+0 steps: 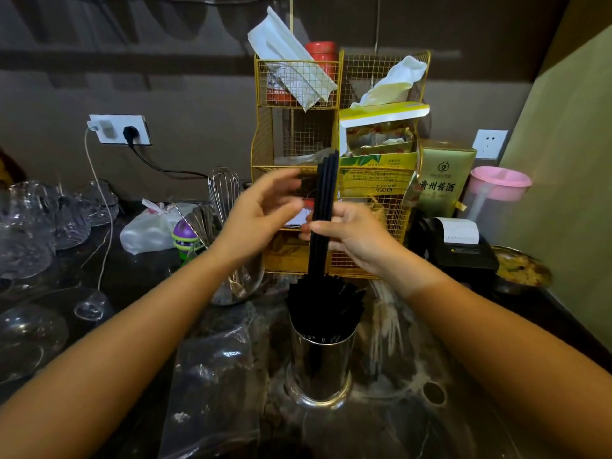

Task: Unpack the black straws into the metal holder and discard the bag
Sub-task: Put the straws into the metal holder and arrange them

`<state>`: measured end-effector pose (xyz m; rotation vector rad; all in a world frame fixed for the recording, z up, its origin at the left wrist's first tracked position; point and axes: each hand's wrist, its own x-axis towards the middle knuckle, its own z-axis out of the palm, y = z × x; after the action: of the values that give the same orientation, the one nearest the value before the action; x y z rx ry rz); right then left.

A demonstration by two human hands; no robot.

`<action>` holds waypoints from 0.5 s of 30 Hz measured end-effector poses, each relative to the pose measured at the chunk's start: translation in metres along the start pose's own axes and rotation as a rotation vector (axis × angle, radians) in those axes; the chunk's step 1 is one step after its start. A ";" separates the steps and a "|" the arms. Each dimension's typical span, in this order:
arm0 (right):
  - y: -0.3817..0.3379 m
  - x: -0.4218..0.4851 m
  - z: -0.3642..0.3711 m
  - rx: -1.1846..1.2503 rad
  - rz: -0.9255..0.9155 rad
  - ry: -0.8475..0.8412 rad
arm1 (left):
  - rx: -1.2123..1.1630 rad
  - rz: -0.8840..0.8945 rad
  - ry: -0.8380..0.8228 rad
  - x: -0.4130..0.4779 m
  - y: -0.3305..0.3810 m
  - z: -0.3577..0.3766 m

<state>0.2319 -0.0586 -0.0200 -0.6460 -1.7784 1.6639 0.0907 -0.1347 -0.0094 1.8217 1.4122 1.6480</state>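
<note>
Holding a small bundle of black straws (323, 207) upright in my right hand (351, 236), directly above the nearly full metal holder (319, 369); my left hand (261, 213) hovers open beside them. Next: lower them in, then bin the empty bag (212, 385) lying left on the worktop (430, 425).

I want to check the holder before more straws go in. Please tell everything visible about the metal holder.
The metal holder is a shiny steel cylinder with a flared base ring, standing upright on the dark wet-looking counter. It is packed with black straws fanning out above its rim. Neither hand touches it; a clear plastic bag lies to its left.
</note>
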 end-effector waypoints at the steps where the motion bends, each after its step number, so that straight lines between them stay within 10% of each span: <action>1: 0.005 0.000 0.002 -0.020 0.002 -0.030 | -0.010 0.011 -0.025 0.003 0.005 0.001; 15: 0.037 -0.010 0.004 -0.211 0.068 -0.155 | 0.486 0.208 -0.082 -0.007 -0.010 0.028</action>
<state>0.2339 -0.0648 -0.0581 -0.6926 -2.0841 1.6213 0.1115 -0.1251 -0.0288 2.3380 1.7502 1.3766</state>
